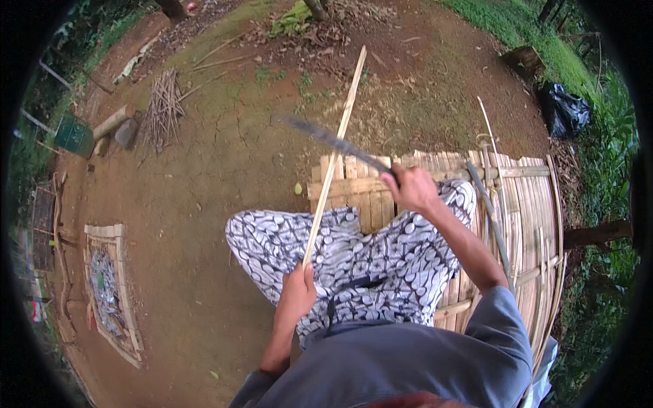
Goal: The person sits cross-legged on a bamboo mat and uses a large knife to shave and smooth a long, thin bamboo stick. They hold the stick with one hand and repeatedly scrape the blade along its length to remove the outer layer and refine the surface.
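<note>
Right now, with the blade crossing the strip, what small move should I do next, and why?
Perhaps slide the machete lightly along the pale strip, away from your left hand. That hand grips the strip's near part, and your right hand holds the machete, which crosses the strip farther out; whether they touch, I cannot tell.

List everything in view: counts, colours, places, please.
Knife: one, dark, centre
Strip: one, pale, centre
Bamboo platform: one, tan, right
Pole: one, grey, on platform
Stick pile: one, brown, upper left
Stone: one, grey, beside stick pile
Container: one, green, far left
Frame: one, tan, lower left
Bag: one, black, upper right
Plants: many, green, edges
Trousers: one, black-and-white, centre
Shirt: one, grey, bottom
Left hand: one, bare, holding strip
Right hand: one, bare, holding knife
</note>
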Demonstrator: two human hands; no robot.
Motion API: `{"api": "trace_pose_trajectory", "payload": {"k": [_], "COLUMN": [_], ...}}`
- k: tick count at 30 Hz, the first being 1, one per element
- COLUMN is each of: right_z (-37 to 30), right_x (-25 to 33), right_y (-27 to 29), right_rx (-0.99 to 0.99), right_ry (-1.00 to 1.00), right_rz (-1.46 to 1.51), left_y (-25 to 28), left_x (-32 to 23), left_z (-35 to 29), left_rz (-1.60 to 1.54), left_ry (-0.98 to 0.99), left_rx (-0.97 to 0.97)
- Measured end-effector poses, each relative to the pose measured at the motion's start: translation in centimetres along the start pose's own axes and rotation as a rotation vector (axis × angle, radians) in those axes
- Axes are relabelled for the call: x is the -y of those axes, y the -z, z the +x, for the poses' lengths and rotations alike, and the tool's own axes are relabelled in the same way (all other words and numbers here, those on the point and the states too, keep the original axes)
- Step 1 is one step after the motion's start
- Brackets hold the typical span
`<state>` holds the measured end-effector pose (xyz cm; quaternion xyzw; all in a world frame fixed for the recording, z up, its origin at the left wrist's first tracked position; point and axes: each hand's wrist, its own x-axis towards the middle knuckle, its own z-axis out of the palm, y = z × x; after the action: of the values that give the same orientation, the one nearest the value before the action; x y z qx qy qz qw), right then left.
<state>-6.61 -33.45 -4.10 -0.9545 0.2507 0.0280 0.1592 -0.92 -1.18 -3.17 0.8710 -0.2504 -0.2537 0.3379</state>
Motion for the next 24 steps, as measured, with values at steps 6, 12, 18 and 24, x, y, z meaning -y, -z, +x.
{"api": "trace_pose_trajectory", "payload": {"k": [6, 12, 18, 24], "right_z": [-4.7, 5.6, 2.7, 0.4], "right_x": [3.8, -7.6, -3.1, -2.5], "right_y": [-2.4, 2.5, 1.7, -1.0], "right_rx": [-0.227, -0.364, -0.103, -0.337], "right_ry": [0.811, -0.012, 0.086, 0.733], "right_rz": [-0.146, -0.137, -0.095, -0.311], "left_y": [-1.9, -0.4, -0.3, 1.1], "left_x": [1.6, 0.6, 1.1, -1.3], "left_z": [0.2, -2.5, -1.7, -3.5], "left_rz": [0.019, 0.016, 0.043, 0.050], "left_ry": [-0.470, -0.001, -0.002, 0.012], "left_rx": [-0.148, 0.112, 0.107, 0.167]}}
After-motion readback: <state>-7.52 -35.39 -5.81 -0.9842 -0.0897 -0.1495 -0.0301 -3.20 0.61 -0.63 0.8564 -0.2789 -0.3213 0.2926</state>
